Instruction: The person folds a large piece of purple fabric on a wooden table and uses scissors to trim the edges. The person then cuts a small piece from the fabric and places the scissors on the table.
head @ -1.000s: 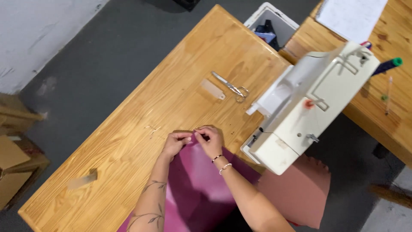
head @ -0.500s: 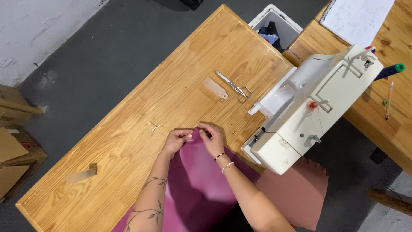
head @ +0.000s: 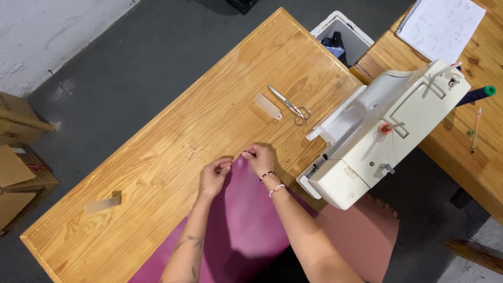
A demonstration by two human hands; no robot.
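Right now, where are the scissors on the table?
In the head view, the scissors lie flat on the wooden table, beside a small pale tag, just left of the white sewing machine and beyond both hands.

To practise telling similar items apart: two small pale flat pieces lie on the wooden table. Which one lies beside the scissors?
The pale flat piece at the far end, just left of the scissors. The other flat piece lies near the table's front left corner, away from the hands.

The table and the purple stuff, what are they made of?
The table looks like varnished wood: golden planks with grain, knots and a slight shine. The purple sheet looks like cloth, smooth and matte, draping over the table's edge; which kind is unclear.
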